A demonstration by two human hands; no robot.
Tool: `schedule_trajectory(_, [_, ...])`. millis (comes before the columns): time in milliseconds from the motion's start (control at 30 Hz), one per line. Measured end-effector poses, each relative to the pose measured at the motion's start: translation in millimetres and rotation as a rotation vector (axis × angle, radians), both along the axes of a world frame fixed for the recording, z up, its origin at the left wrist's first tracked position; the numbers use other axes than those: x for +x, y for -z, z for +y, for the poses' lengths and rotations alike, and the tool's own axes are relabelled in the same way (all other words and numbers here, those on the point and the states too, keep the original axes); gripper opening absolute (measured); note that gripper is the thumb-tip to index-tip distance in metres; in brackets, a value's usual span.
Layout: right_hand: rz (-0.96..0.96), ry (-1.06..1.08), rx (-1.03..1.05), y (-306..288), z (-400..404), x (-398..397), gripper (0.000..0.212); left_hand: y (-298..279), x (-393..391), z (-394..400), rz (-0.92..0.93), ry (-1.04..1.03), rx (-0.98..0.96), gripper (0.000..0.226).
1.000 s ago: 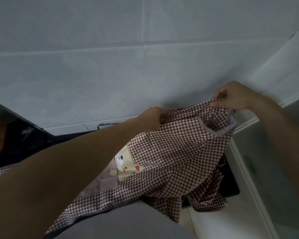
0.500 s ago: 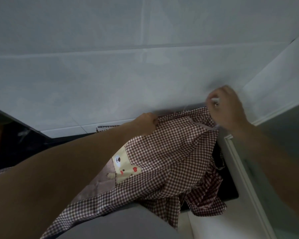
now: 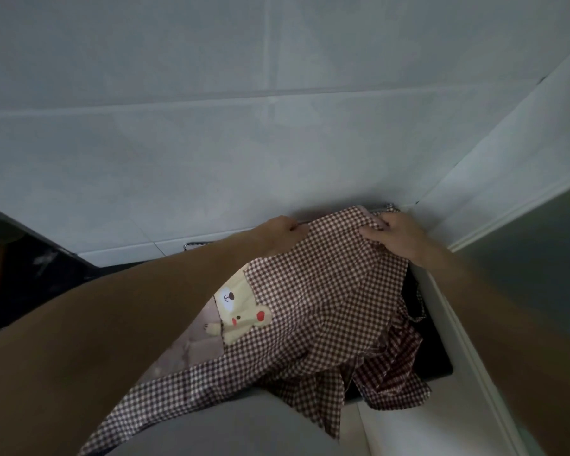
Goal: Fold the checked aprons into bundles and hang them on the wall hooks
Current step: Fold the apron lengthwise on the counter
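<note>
A brown-and-white checked apron with a cream bear patch hangs loose from both hands, close to the white tiled wall. My left hand grips its upper edge on the left. My right hand grips bunched fabric at the upper right, near the wall corner. A thin metal rail runs along the wall just behind the hands, partly hidden by the cloth. The apron's lower folds trail down over a dark surface. No hook shows plainly.
A white ledge or frame runs down the right side beside a dark green panel. A black slanted surface lies at the left. Grey clothing fills the bottom centre.
Both hands have come down with the apron's top edge. My right hand moved from the raised corner down and inward, and now holds bunched fabric close to the left hand.
</note>
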State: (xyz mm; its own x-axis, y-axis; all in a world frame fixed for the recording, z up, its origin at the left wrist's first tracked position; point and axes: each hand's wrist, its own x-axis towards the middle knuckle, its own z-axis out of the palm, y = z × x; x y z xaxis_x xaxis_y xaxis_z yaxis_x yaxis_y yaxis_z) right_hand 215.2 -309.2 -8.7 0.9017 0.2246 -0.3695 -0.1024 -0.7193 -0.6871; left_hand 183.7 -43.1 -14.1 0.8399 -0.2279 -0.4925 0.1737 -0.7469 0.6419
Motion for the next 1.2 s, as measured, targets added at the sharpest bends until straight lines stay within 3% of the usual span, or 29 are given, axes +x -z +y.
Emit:
schedule_trajectory(100, [-0.112,-0.016,-0.059,4,2,0,0.036,2,-3,0,-0.086,0.072,0.080,0.040])
schedule_trajectory(167, [-0.025,-0.099,-0.139,5,-1,-1,0.033,4,-3,-1,-0.137,0.066,0.137,0.038])
schedule_trajectory(267, [0.149,-0.277,-0.346,0,-13,-1,0.066,8,-3,0,-0.150,0.044,0.165,0.036])
schedule_trajectory(300, [0.193,-0.327,-0.369,-3,-19,-1,0.065,9,-3,0,-0.150,0.040,0.170,0.035])
schedule_trajectory(367, [0.192,-0.384,-0.357,-11,-32,-1,0.043,11,-3,0,-0.165,0.024,0.174,0.036])
schedule_trajectory(433, [0.010,-0.269,-0.292,-19,-43,-4,0.024,13,-4,0,-0.182,-0.021,0.168,0.036])
schedule_trajectory(500, [-0.326,-0.011,-0.197,-16,-54,-6,0.024,16,-5,0,-0.180,-0.089,0.151,0.036])
schedule_trajectory(567, [-0.673,0.186,-0.229,-8,-56,-16,0.017,19,-6,1,-0.184,-0.137,0.147,0.037])
schedule_trajectory(600, [-0.745,0.285,-0.232,-3,-53,-27,0.016,20,-6,0,-0.195,-0.149,0.143,0.037])
schedule_trajectory(667, [-0.580,0.465,-0.071,-1,-40,-47,0.023,20,-6,-1,-0.209,-0.170,0.130,0.037])
schedule_trajectory(733, [-0.120,0.590,0.240,6,-24,-68,0.036,17,-7,-4,-0.206,-0.175,0.122,0.037])
schedule_trajectory(800, [0.300,0.676,0.435,19,-18,-84,0.064,13,-8,-8,-0.202,-0.167,0.124,0.039])
schedule_trajectory(867, [0.473,0.707,0.556,30,-18,-96,0.069,10,-10,-12,-0.207,-0.145,0.129,0.042])
schedule_trajectory(933, [0.482,0.732,0.673,34,-17,-103,0.056,8,-12,-14,-0.217,-0.130,0.110,0.043])
schedule_trajectory(1033, [0.303,0.742,0.697,31,-24,-110,0.037,5,-10,-14,-0.248,-0.128,0.084,0.038])
schedule_trajectory(1133, [0.026,0.902,0.628,31,-35,-117,0.038,1,-7,-19,-0.277,-0.088,0.047,0.031])
schedule_trajectory(1200, [0.037,0.984,0.761,28,-32,-125,0.045,-3,-6,-28,-0.280,-0.046,0.026,0.029])
